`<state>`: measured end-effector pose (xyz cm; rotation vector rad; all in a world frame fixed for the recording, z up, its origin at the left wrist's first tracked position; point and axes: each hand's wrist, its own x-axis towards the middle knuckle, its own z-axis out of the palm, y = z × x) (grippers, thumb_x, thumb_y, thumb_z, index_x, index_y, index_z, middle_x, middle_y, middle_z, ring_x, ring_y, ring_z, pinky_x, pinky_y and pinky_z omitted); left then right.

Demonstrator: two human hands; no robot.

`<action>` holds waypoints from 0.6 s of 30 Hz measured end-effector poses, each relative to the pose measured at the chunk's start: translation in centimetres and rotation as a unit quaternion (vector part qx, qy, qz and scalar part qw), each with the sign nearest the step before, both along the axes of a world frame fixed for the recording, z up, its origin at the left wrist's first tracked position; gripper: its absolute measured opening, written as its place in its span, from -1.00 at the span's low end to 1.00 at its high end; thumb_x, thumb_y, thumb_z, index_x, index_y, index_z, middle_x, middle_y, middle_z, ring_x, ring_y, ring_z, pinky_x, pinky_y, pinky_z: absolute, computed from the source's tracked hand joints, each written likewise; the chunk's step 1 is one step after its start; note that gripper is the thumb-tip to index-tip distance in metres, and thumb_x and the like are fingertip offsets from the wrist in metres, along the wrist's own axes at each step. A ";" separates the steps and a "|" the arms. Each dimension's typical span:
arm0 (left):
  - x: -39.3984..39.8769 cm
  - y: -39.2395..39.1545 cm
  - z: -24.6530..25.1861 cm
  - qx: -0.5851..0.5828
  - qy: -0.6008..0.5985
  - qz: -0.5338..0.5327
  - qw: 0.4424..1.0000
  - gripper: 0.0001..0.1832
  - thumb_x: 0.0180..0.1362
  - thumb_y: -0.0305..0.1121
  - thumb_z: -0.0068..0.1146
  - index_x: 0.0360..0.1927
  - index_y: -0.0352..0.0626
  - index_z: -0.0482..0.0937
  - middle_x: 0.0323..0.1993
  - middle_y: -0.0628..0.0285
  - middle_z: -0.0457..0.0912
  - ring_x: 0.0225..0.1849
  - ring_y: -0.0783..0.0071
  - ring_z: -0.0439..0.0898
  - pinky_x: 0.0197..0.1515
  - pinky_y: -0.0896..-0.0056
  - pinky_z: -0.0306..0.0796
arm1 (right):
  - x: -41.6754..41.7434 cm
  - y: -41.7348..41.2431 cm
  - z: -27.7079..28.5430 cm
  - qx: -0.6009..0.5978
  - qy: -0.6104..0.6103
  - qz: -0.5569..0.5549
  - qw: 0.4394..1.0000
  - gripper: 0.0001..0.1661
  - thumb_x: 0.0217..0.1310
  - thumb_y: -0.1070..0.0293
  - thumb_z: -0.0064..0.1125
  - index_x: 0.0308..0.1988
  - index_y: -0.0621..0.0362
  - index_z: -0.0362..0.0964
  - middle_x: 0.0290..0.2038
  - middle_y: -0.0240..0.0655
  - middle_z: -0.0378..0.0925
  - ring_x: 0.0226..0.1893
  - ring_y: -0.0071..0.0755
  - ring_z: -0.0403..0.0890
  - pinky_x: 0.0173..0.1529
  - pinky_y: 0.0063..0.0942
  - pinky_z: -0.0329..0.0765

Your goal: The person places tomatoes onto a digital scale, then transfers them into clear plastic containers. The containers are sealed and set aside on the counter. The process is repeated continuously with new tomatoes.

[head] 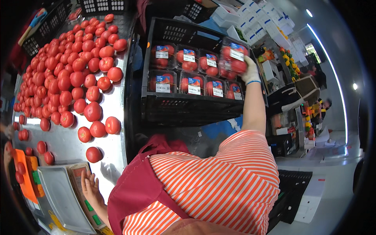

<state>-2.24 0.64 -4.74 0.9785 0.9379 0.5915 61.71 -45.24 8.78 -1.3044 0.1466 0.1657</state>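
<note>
My right hand (251, 70), in a white glove, grips a clear plastic clamshell of tomatoes (235, 55) by its right side. It is above the far right corner of a black plastic crate (192, 98). Two rows of similar labelled clamshells (189, 58) sit in that crate; the held one overlaps part of the back row. My left hand (91, 188) is bare, fingers spread and holding nothing, beside a weighing scale with a metal pan (63, 194). Whether it touches the scale's printed panel (80, 176) I cannot tell.
A large heap of loose tomatoes (64, 73) covers much of the metal table (113, 152) on the left. An orange tray (25, 176) lies past the scale. White foam boxes (258, 23) are stacked at the back right. Another person (321, 108) is far right.
</note>
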 end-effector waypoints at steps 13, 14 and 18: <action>6.8 -4.4 2.1 -0.003 -0.008 -0.006 1.000 -0.57 0.32 -0.37 0.08 0.24 -0.22 0.45 0.06 0.19 0.59 0.03 0.46 0.58 0.09 0.41 0.43 | -5.4 37.2 4.7 -0.348 -0.505 0.410 0.676 -0.58 0.30 0.27 0.09 0.07 0.28 0.49 -0.09 -0.18 0.64 -0.03 -0.32 0.62 0.10 -0.44 0.48; 6.8 -4.7 2.0 0.005 -0.009 0.001 1.000 -0.57 0.31 -0.37 0.08 0.25 -0.22 0.45 0.05 0.20 0.59 0.03 0.47 0.57 0.09 0.43 0.42 | -10.1 42.0 5.7 -0.344 -0.442 0.508 0.654 -0.57 0.30 0.27 0.08 0.07 0.30 0.47 -0.15 -0.21 0.65 -0.08 -0.31 0.63 0.03 -0.42 0.51; 7.1 -5.7 3.3 0.041 -0.001 0.017 0.999 -0.56 0.31 -0.45 0.09 0.25 -0.28 0.43 0.06 0.14 0.58 0.05 0.44 0.56 0.17 0.40 0.39 | -16.9 55.0 -1.0 -0.334 -0.676 0.569 0.329 -0.49 0.13 0.23 0.18 0.09 0.10 0.43 0.00 -0.12 0.52 0.02 -0.07 0.55 0.04 -0.21 0.52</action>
